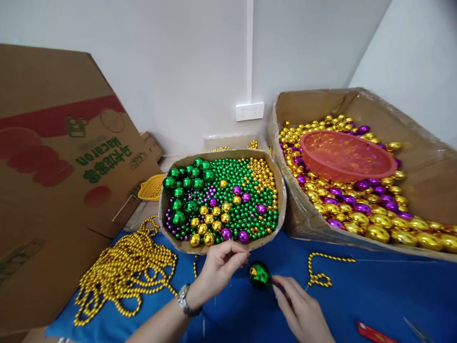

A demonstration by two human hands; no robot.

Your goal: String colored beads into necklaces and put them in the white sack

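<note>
A large shiny green ball bead [262, 277] is between my hands, above the blue cloth. My left hand [218, 267], with a watch on its wrist, is closed in a pinch at the bead's upper left. A thin dark line runs from these fingertips toward the bead; what it is cannot be made out. From the right, my right hand [300, 305] has thumb and fingers closed at the bead's edge. Just beyond my left hand stands a cut-down carton [284, 207] of green, gold and purple beads. A gold bead string [316, 281] lies right of the bead.
Tangled gold bead strings [124, 271] lie at left, before a big cardboard box [46, 190]. A larger carton [296, 209] at right holds gold and purple balls and a red basket [310, 164]. A red-handled tool [374, 333] and pointed metal blades [416, 328] lie front right.
</note>
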